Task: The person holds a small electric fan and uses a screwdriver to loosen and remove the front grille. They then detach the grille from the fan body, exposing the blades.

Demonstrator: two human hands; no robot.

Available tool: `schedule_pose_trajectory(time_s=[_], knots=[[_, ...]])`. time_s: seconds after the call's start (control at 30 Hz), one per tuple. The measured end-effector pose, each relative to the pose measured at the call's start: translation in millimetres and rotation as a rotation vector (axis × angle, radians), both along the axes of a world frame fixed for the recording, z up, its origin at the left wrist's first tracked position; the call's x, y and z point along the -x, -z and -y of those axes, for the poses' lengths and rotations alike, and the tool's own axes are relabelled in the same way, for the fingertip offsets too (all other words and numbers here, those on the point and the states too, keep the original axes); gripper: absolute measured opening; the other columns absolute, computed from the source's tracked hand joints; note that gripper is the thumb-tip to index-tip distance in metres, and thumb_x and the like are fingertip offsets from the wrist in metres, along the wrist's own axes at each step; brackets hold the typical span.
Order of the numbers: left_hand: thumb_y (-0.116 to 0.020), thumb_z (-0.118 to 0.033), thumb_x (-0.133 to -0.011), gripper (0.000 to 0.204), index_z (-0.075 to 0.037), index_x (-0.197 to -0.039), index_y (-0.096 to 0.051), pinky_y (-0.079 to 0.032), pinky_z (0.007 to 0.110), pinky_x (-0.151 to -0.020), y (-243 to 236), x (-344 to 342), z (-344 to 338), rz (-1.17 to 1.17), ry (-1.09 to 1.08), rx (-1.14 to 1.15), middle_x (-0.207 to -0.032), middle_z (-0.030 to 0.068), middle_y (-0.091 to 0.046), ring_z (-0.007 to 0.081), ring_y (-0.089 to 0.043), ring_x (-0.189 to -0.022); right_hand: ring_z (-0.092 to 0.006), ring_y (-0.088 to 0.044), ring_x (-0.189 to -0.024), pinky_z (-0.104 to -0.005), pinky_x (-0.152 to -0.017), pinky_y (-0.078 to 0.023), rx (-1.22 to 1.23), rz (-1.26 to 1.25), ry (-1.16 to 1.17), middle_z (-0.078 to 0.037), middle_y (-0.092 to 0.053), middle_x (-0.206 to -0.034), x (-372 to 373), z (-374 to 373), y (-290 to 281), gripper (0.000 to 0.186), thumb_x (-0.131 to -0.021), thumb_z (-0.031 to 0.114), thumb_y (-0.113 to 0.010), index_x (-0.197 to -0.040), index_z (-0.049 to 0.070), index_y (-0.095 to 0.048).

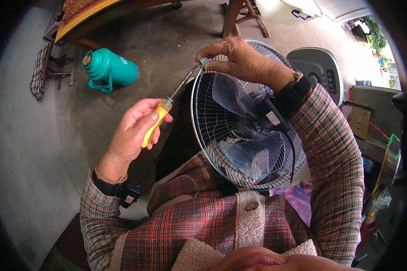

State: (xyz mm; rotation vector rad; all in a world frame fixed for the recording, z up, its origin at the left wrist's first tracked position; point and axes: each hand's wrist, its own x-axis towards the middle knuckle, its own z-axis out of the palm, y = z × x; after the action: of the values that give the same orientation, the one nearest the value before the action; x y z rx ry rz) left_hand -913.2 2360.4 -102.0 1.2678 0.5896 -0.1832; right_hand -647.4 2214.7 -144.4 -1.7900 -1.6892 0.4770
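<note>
My left hand (130,132) is closed round the yellow handle of a screwdriver (154,125). Its metal shaft slants up and right, and the tip meets a small pale clip (205,61) on the rim of a fan guard (195,118). Thumb and fingers of my right hand (245,62) pinch that clip from the other side. The round wire guard rests tilted against my lap, with clear fan blades (248,159) showing through the wires. Whether the tip sits in a screw is too small to tell.
A teal thermos jug (111,70) stands on the floor at the left, near a low stool with checked cloth (40,72). Behind the fan lies a grey fan base (315,67) with buttons. A wooden table (95,22) is at the back; a cardboard box (358,121) stands right.
</note>
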Motion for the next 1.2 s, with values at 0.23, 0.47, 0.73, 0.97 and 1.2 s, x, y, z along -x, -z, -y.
schedule_pose_trajectory(time_s=[0.23, 0.47, 0.73, 0.97, 1.2], knots=[[-0.047, -0.021, -0.095, 0.035, 0.001, -0.121, -0.046, -0.039, 0.016, -0.045, 0, 0, -1, 0.005, 0.011, 0.002, -0.095, 0.0102, -0.061, 0.0045, -0.049, -0.056, -0.0288, -0.063, -0.094, -0.0402, -0.087, -0.046, 0.025, -0.034, 0.004, -0.012, -0.067, -0.098, 1, 1, -3, 0.026, -0.085, 0.029, -0.061, -0.105, 0.012, -0.066], [-0.047, -0.021, -0.095, 0.035, 0.001, -0.121, -0.046, -0.039, 0.016, -0.044, 1, 0, 0, 0.0, 0.009, 0.003, -0.095, 0.0105, -0.061, 0.0047, -0.049, -0.055, -0.0283, -0.063, -0.094, -0.0402, -0.087, -0.046, 0.007, -0.023, 0.001, -0.012, -0.067, -0.1, 1, 1, -3, 0.027, -0.084, 0.03, -0.061, -0.104, 0.011, -0.066], [-0.046, -0.021, -0.095, 0.035, 0.001, -0.122, -0.045, -0.039, 0.016, -0.044, 0, -1, 1, -0.001, 0.004, -0.004, -0.095, 0.0107, -0.062, 0.0048, -0.049, -0.055, -0.0289, -0.063, -0.095, -0.0402, -0.086, -0.047, 0.036, -0.051, 0.011, -0.011, -0.067, -0.1, 1, 1, -4, 0.027, -0.083, 0.029, -0.063, -0.104, 0.013, -0.066], [-0.054, -0.012, -0.091, 0.03, -0.003, -0.12, -0.051, -0.039, 0.015, -0.046, 8, -3, 0, 0.055, 0.033, -0.234, -0.095, 0.0051, -0.061, 0.0032, -0.05, -0.058, -0.0293, -0.062, -0.096, -0.0422, -0.087, -0.046, 0.024, -0.008, 0.007, -0.011, -0.066, -0.1, 1, 1, -3, 0.027, -0.083, 0.03, -0.063, -0.104, 0.014, -0.066], [-0.059, -0.008, -0.087, 0.027, -0.001, -0.113, -0.056, -0.045, 0.019, -0.056, -1, -11, 7, 0.044, -0.048, -0.44, -0.088, 0.0026, -0.061, 0.0058, -0.055, -0.069, -0.0297, -0.062, -0.095, -0.042, -0.086, -0.046, 0.035, -0.006, 0.012, -0.011, -0.067, -0.099, 1, 1, -4, 0.025, -0.083, 0.029, -0.062, -0.103, 0.016, -0.067]])
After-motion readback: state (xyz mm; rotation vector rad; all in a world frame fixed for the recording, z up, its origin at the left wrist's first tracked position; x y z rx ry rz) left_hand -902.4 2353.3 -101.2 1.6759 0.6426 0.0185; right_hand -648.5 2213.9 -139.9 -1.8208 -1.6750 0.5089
